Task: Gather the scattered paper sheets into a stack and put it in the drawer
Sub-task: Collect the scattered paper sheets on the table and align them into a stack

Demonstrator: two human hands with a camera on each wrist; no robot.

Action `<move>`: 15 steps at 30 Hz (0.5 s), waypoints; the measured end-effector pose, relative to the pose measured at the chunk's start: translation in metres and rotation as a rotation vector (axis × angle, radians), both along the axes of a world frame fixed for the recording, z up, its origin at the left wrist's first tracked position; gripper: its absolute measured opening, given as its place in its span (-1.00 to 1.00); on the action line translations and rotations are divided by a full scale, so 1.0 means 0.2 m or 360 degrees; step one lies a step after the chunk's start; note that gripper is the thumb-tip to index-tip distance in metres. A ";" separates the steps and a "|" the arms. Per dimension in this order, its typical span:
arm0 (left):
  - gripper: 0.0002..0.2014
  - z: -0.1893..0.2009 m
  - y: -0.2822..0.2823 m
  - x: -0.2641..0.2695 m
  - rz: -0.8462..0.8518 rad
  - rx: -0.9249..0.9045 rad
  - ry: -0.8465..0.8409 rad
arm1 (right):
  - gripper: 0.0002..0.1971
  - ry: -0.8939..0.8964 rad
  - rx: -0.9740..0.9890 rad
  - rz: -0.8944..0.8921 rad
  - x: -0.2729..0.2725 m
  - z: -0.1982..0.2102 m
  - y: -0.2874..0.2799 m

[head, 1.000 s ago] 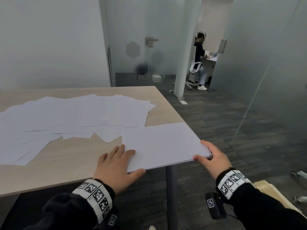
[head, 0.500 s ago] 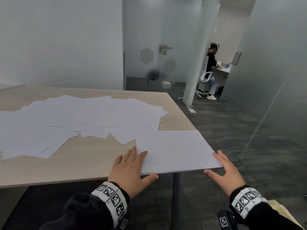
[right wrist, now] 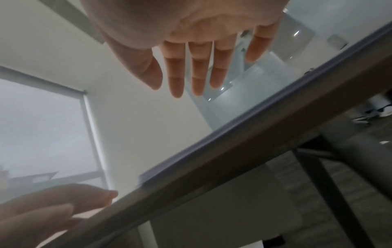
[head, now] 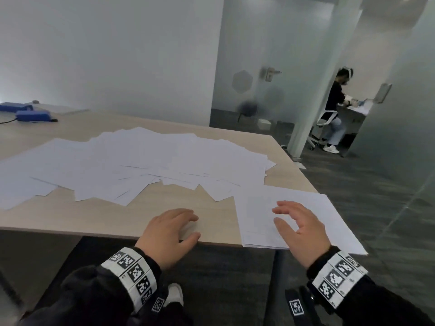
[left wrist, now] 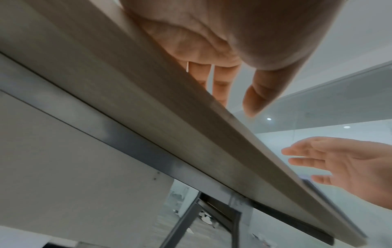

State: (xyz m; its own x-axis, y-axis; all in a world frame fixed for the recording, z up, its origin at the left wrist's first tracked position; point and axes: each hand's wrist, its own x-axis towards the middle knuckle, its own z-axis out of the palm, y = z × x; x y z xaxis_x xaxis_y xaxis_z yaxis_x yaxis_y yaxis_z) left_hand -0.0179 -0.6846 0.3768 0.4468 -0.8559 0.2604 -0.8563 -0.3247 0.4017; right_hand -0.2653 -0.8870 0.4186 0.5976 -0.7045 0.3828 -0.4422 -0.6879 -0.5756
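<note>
A squared-up stack of white paper (head: 329, 215) lies on the wooden table's (head: 106, 220) front right corner and overhangs the edge. Scattered white sheets (head: 146, 165) cover the middle of the table behind it. My left hand (head: 174, 229) rests on bare wood by the front edge, left of the stack, with relaxed fingers and nothing in it. Over the stack's left half is my right hand (head: 294, 222), also relaxed and holding nothing. The right wrist view shows its fingers (right wrist: 197, 70) straight above the stack's edge (right wrist: 212, 147). No drawer is in view.
Blue devices (head: 33, 115) with a cable sit at the table's far left. Frosted glass walls and a door stand behind, and a person (head: 336, 109) sits at a desk beyond them. Dark metal table legs (left wrist: 184, 223) stand under the top.
My left hand has slid off the stack's left edge onto bare table. My right hand has left the stack's right corner and moved over the stack. The head view has swung left.
</note>
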 end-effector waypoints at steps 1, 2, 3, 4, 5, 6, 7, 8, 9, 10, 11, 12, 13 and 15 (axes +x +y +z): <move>-0.38 0.00 0.05 0.06 0.0062 -0.0015 -0.0004 | -0.78 0.0099 0.0013 0.0052 0.07 0.00 0.03; -0.38 0.01 0.10 0.12 0.0129 -0.0018 -0.0013 | -0.79 0.0184 0.0027 0.0107 0.13 0.00 0.07; -0.36 0.01 0.16 0.18 0.0204 -0.0003 -0.0025 | -0.83 0.0246 0.0048 0.0164 0.20 0.00 0.11; -0.34 0.02 0.21 0.24 0.0283 0.0028 -0.0042 | -0.87 0.0283 0.0059 0.0230 0.27 0.00 0.16; -0.32 0.03 0.25 0.30 0.0365 0.0074 -0.0057 | -0.87 0.0302 0.0063 0.0304 0.33 0.00 0.20; -0.30 0.04 0.29 0.36 0.0444 0.0124 -0.0070 | -0.85 0.0312 0.0070 0.0388 0.40 0.00 0.25; -0.29 0.05 0.33 0.43 0.0522 0.0187 -0.0086 | -0.83 0.0314 0.0098 0.0472 0.47 0.00 0.30; -0.27 0.05 0.37 0.50 0.0596 0.0265 -0.0106 | -0.82 0.0308 0.0144 0.0551 0.53 0.01 0.35; -0.24 0.06 0.40 0.56 0.0661 0.0354 -0.0121 | -0.82 0.0294 0.0203 0.0620 0.60 0.02 0.40; -0.20 0.06 0.43 0.61 0.0708 0.0436 -0.0128 | -0.81 0.0272 0.0270 0.0676 0.67 0.03 0.45; -0.15 0.06 0.45 0.66 0.0734 0.0509 -0.0127 | -0.81 0.0246 0.0336 0.0713 0.74 0.04 0.50; -0.12 0.07 0.46 0.69 0.0735 0.0573 -0.0119 | -0.82 0.0218 0.0396 0.0729 0.81 0.05 0.54; -0.10 0.07 0.47 0.71 0.0718 0.0628 -0.0101 | -0.83 0.0188 0.0452 0.0736 0.88 0.05 0.58; -0.08 0.07 0.46 0.70 0.0691 0.0678 -0.0094 | -0.82 0.0131 0.0555 0.0732 1.00 0.05 0.64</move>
